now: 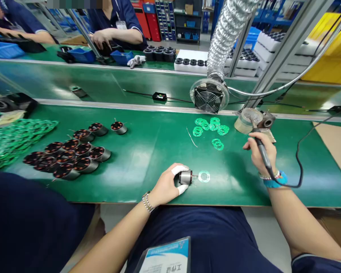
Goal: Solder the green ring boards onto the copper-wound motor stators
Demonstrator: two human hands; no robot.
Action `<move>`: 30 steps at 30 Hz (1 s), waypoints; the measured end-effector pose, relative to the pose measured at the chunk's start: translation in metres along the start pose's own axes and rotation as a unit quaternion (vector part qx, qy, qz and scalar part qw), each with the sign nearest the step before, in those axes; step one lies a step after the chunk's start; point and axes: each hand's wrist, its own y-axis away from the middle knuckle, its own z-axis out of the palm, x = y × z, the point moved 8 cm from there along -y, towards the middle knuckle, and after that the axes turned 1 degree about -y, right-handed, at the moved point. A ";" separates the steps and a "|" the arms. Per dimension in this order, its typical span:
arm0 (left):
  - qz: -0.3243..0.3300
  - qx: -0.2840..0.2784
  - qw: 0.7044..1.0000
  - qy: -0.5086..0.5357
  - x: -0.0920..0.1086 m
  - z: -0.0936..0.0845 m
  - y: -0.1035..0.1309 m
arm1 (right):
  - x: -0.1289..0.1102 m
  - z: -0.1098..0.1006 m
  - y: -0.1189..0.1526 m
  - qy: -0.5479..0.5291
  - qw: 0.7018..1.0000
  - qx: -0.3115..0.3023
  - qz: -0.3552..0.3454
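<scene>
My left hand [168,184], with white covers on thumb and forefinger, grips a motor stator [185,177] lying on its side on the green bench. A wire runs from the stator to a small ring-shaped circuit board [204,176] just right of it. In my right hand [262,152] is a soldering iron [262,153], held by its black handle. Its tip points down into a round tin [248,120] at the back of the bench; the tip's exact contact is hard to make out. Several loose green ring boards [215,124] lie beyond the stator.
Several stators [74,155] stand grouped at left, beside stacked green circuit board panels [14,140]. A fume fan [208,99] hangs at the back on a foil duct [230,34]. The iron's cord [301,163] loops at right, near cardboard [335,146]. Co-workers sit across the divider.
</scene>
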 end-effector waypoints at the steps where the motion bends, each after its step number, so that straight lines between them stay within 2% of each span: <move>1: -0.006 0.004 1.000 0.006 -0.002 -0.001 0.000 | -0.014 0.011 0.014 -0.013 0.999 -0.046 -0.015; 4: -0.039 0.022 0.998 0.046 -0.010 -0.002 0.003 | -0.058 0.052 0.063 -0.054 0.961 -0.249 -0.103; 6: -0.054 0.026 0.993 0.101 -0.013 0.000 0.004 | -0.080 0.063 0.086 -0.083 0.938 -0.291 -0.167; 9: -0.054 0.011 0.983 0.175 -0.011 0.008 0.006 | -0.095 0.067 0.093 -0.082 0.941 -0.253 -0.211; 12: -0.047 0.002 0.991 0.128 -0.005 0.010 0.007 | -0.099 0.068 0.082 -0.068 0.959 -0.200 -0.189; 15: -0.049 0.011 0.997 0.060 -0.003 0.004 0.013 | -0.101 0.074 0.074 -0.065 0.970 -0.176 -0.157; 19: -0.076 0.028 0.996 0.036 -0.016 -0.011 0.030 | -0.100 0.078 0.072 -0.061 0.978 -0.160 -0.121; 22: -0.057 0.009 0.998 -0.012 -0.019 -0.021 0.036 | -0.095 0.080 0.073 -0.063 0.980 -0.164 -0.096; 24: -0.053 0.018 0.998 -0.005 -0.016 -0.030 0.034 | -0.093 0.081 0.074 -0.063 0.980 -0.170 -0.086; 27: -0.060 0.062 0.996 0.010 -0.005 -0.038 0.020 | -0.090 0.081 0.074 -0.062 0.979 -0.179 -0.077; 30: -0.019 0.009 0.999 -0.030 0.011 -0.020 0.005 | -0.088 0.082 0.074 -0.060 0.979 -0.186 -0.062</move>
